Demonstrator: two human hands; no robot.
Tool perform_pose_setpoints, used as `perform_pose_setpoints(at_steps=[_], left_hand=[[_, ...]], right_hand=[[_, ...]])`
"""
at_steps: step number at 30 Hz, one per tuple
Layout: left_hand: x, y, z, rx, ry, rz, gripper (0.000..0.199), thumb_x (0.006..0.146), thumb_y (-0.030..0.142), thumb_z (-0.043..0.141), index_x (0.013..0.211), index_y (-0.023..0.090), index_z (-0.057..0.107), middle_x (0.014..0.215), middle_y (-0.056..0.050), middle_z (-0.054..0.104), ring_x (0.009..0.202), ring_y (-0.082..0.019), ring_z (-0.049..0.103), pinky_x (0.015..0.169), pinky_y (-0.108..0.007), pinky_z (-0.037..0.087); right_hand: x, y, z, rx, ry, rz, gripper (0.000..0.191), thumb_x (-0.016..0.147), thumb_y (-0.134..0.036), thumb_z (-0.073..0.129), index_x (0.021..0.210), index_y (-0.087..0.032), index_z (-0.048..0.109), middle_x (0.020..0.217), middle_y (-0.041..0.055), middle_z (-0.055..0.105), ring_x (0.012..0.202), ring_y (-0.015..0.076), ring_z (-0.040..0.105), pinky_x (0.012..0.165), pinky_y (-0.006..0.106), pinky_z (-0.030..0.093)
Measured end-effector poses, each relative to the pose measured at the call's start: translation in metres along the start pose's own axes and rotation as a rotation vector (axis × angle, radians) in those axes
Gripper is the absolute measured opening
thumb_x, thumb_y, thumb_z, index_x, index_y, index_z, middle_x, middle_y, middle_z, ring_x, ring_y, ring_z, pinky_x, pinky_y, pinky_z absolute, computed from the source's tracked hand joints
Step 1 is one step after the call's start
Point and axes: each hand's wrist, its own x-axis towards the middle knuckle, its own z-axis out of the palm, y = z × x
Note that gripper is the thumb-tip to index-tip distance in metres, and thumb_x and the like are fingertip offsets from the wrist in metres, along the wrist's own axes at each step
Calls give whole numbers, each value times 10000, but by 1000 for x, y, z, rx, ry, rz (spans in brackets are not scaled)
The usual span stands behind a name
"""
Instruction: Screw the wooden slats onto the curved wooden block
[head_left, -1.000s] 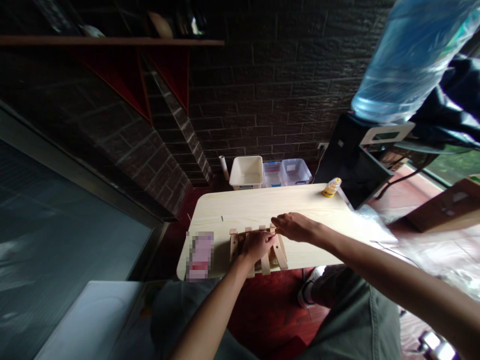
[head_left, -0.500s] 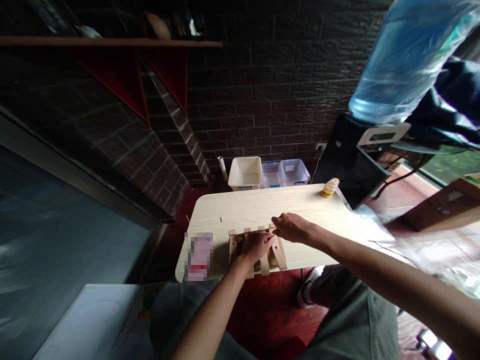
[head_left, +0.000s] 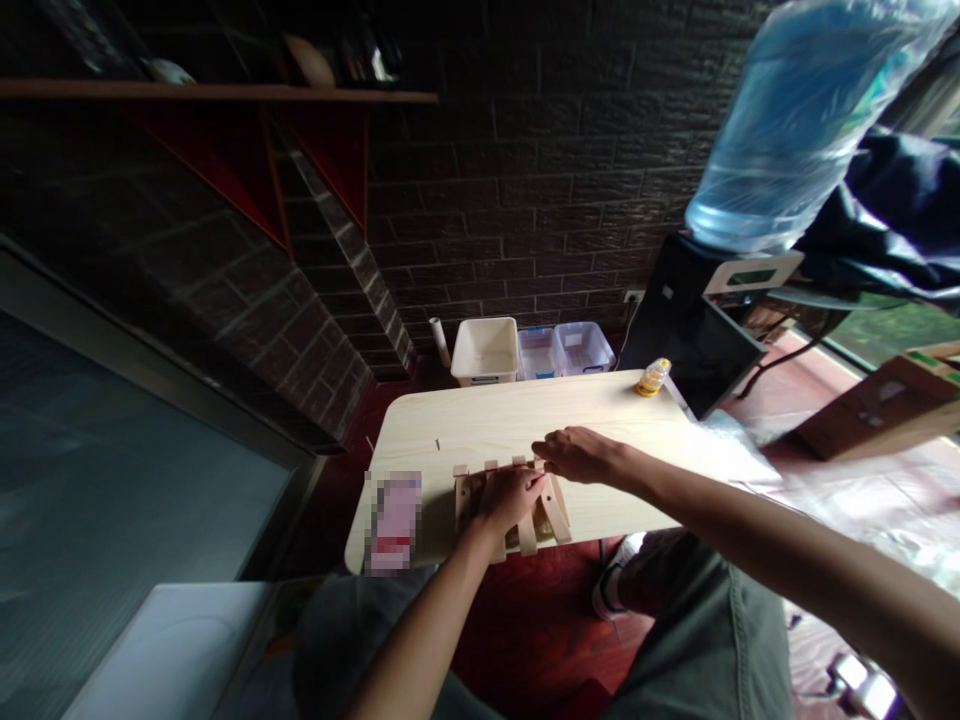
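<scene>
A small wooden slatted rack [head_left: 556,512] lies near the front edge of the pale table, its several slats running toward me. Across its middle rests my left hand [head_left: 510,497], fingers closed and reaching to the slat at the right end. My right hand [head_left: 576,453] is curled over the far end of that same slat, its fingertips meeting those of the left. Whatever small piece sits between the right fingers is hidden. A thin dark pin-like piece [head_left: 438,444] lies on the table beyond the rack, to the left.
On the pale table [head_left: 465,420], a pink blurred-out item [head_left: 395,520] lies at left and a clear bottle with a yellow base [head_left: 653,377] stands at the far right corner. Bins, including a cream one [head_left: 486,350], sit behind. A water dispenser [head_left: 679,310] stands at right.
The whole view has shifted slightly. Both hands stay at the right end of the wooden rack, with only a tiny movement of the right fingers.
</scene>
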Motion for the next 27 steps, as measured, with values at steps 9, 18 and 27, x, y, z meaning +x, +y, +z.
perform_pose_setpoints(at_steps=[9,18,27], left_hand=[[1,1,-3,-28,-29,-6,324,948,342,482,726,190,663,743,-22,686,703,-145,614,652,-243,359],[0,1,-4,10,-28,-8,321,939,294,493,690,178,659,706,-33,669,674,-147,605,649,-242,365],[0,4,-8,-1,-25,-9,286,943,306,483,777,195,687,760,-26,692,690,-142,610,645,-236,373]], right_hand=[[5,1,0,48,-16,57,246,928,-301,516,1075,-138,628,946,136,706,838,230,684,652,271,460],[4,-3,8,36,8,90,258,920,-282,490,1080,-134,629,947,147,701,847,248,682,651,289,472],[-4,1,5,-16,40,-31,242,918,-188,439,1075,-152,621,914,114,711,784,219,672,596,278,430]])
